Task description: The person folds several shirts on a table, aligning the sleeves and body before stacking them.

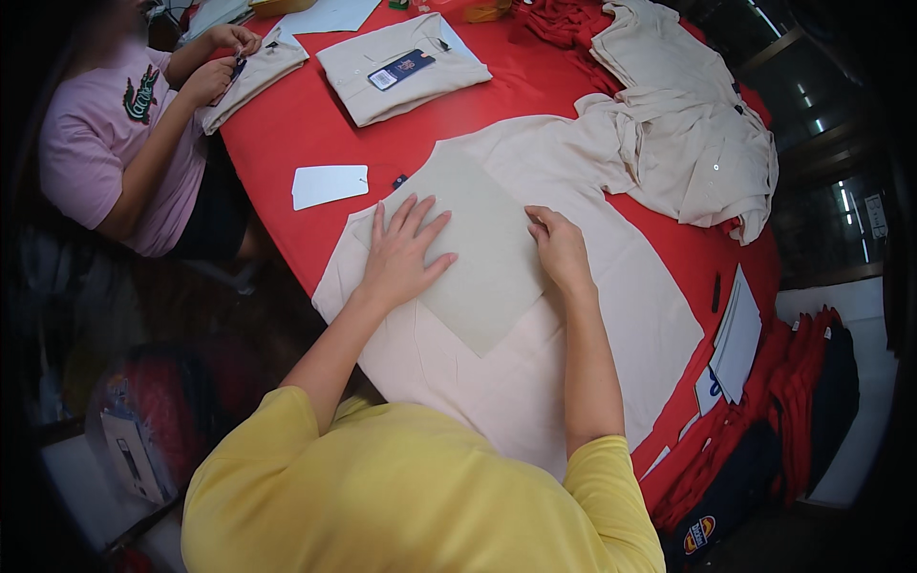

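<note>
A cream garment (611, 315) lies spread out on the red-covered table in front of me. On top of it rests a flat grey-beige board (482, 248), set at a slant. My left hand (406, 250) lies flat with fingers spread, over the board's left edge and the cloth beside it. At the board's right edge, my right hand (562, 250) has its fingers curled in and pinches that edge. A small dark tag (399, 181) shows at the garment's upper left edge.
A white card tag (330, 186) lies left on the red tablecloth (277, 143). Beyond it sits a folded cream shirt (401, 67) with a navy tag. Crumpled cream garments (688, 143) lie far right, white boards (737, 334) nearer. At left, another person (124, 143) handles a folded garment.
</note>
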A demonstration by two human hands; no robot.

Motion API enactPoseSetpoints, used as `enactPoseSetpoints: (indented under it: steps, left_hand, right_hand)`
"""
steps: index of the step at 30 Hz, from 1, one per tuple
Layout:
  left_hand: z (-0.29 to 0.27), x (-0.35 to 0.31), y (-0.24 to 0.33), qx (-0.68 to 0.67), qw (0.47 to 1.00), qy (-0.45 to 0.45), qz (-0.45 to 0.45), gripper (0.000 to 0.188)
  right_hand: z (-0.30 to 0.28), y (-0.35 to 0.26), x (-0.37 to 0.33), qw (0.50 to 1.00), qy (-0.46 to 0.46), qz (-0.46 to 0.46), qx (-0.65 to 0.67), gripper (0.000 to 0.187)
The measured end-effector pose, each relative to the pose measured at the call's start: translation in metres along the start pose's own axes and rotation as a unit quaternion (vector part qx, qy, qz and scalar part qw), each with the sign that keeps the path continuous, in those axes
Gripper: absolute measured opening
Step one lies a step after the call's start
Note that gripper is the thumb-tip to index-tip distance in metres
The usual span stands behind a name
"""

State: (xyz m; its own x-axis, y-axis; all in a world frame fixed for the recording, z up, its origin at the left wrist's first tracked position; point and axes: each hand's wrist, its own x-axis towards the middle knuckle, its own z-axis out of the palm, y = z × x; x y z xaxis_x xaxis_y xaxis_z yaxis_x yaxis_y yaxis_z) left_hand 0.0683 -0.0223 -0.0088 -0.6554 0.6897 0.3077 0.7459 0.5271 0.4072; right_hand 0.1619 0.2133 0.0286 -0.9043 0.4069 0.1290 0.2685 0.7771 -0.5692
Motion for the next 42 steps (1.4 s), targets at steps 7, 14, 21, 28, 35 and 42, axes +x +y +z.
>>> enactPoseSetpoints:
  steps: [7, 14, 21, 28, 35, 42]
  left_hand:
    - [-0.002, 0.0, -0.002, 0.005, 1.0, -0.004, -0.001, 0.055]
    - [0.001, 0.0, -0.001, 0.008, 1.0, 0.007, 0.005, 0.056]
    - [0.0, 0.001, 0.0, 0.015, 1.0, 0.009, 0.004, 0.057]
    - [0.002, 0.003, 0.0, 0.022, 1.0, 0.017, 0.006, 0.06]
    - [-0.006, 0.005, 0.001, 0.043, 0.998, -0.036, -0.007, 0.063]
    - [-0.001, 0.009, 0.005, 0.033, 0.999, -0.019, 0.01, 0.065]
  right_hand:
    - [-0.002, -0.004, -0.002, 1.0, -0.006, 0.002, -0.017, 0.026]
    - [-0.002, -0.004, -0.002, 1.0, -0.002, 0.009, -0.012, 0.026]
    - [0.001, 0.002, -0.003, 1.0, 0.015, 0.008, -0.003, 0.025]
    - [0.003, 0.002, -0.005, 1.0, 0.024, 0.012, -0.01, 0.025]
    - [-0.007, 0.009, 0.008, 0.991, 0.056, -0.012, -0.12, 0.032]
    - [-0.037, 0.071, 0.065, 0.947, 0.191, 0.166, -0.198, 0.037]
